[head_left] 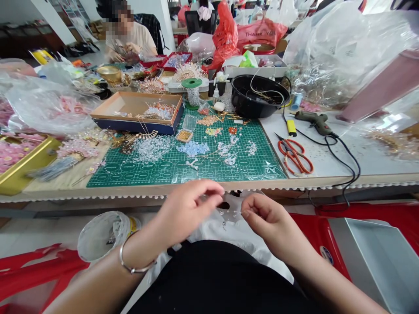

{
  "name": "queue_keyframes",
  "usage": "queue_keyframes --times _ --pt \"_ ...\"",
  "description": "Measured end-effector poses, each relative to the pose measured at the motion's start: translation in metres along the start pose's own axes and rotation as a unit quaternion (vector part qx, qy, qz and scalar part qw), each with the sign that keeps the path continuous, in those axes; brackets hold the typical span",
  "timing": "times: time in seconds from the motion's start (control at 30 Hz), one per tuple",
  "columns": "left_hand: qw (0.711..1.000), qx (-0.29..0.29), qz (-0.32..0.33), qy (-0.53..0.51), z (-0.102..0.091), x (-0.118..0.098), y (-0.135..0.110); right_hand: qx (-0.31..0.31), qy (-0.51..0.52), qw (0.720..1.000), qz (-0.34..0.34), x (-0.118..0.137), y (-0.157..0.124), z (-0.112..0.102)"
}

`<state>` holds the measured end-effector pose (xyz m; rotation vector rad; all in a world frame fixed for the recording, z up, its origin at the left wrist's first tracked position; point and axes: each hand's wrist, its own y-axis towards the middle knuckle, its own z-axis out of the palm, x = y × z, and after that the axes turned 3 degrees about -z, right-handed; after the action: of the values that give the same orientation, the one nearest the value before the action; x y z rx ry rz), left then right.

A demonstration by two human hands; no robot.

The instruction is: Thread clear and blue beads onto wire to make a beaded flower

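Observation:
My left hand (188, 211), with a bracelet (132, 269) on its wrist, is over my lap just in front of the table edge. Its thumb and fingers are apart, and nothing shows between them. To its right, my right hand (270, 220) is closed in a pinch; whatever sits between the fingertips is too small to make out. A few small clear beads (224, 224) show between the hands, above white cloth. Beyond them on the green cutting mat (150, 172) lie blue flower pieces (193, 148), a pile of clear beads (152, 148) and a small box of gold beads (185, 135).
Orange-handled pliers (296, 158), a glue gun (314, 122) and its looping cable are on the right. A black basin (260, 96) and a shallow box (137, 111) stand behind the mat. A white bucket (104, 235) is below left. Another person (131, 39) sits across the table.

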<state>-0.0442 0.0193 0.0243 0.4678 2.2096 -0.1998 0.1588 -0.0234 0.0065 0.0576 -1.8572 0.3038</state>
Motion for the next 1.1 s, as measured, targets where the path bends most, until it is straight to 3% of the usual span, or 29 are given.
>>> queue_keyframes --times 0.07,0.13,0.23,0.4,0.57,0.73,0.93,1.1 --pt "0.988 -0.116 0.006 0.102 -0.016 0.017 0.011 -0.013 -0.032 0.999 0.003 0.002 -0.004 -0.002" --pt "0.961 -0.188 0.013 0.200 -0.028 0.036 0.025 -0.022 -0.058 0.998 0.007 0.003 -0.008 -0.003" --pt "0.946 -0.174 0.023 0.273 -0.035 0.061 0.045 -0.029 -0.067 0.997 0.011 0.002 -0.013 -0.003" --pt "0.955 -0.143 0.013 0.258 -0.021 0.081 0.061 -0.015 -0.086 0.996 -0.008 -0.005 -0.016 -0.005" --pt "0.976 -0.144 -0.055 0.155 -0.020 0.086 0.057 -0.030 -0.048 0.998 -0.009 -0.013 -0.013 -0.010" --pt "0.983 -0.135 -0.114 -0.045 -0.029 0.081 0.044 -0.051 0.092 0.994 -0.010 -0.021 -0.006 -0.007" --pt "0.944 -0.131 -0.121 -0.277 -0.023 0.073 0.025 -0.056 0.170 0.984 -0.017 -0.024 -0.005 0.003" --pt "0.915 -0.137 -0.121 -0.361 -0.024 0.075 0.024 -0.073 0.160 0.984 -0.019 -0.021 -0.009 0.008"
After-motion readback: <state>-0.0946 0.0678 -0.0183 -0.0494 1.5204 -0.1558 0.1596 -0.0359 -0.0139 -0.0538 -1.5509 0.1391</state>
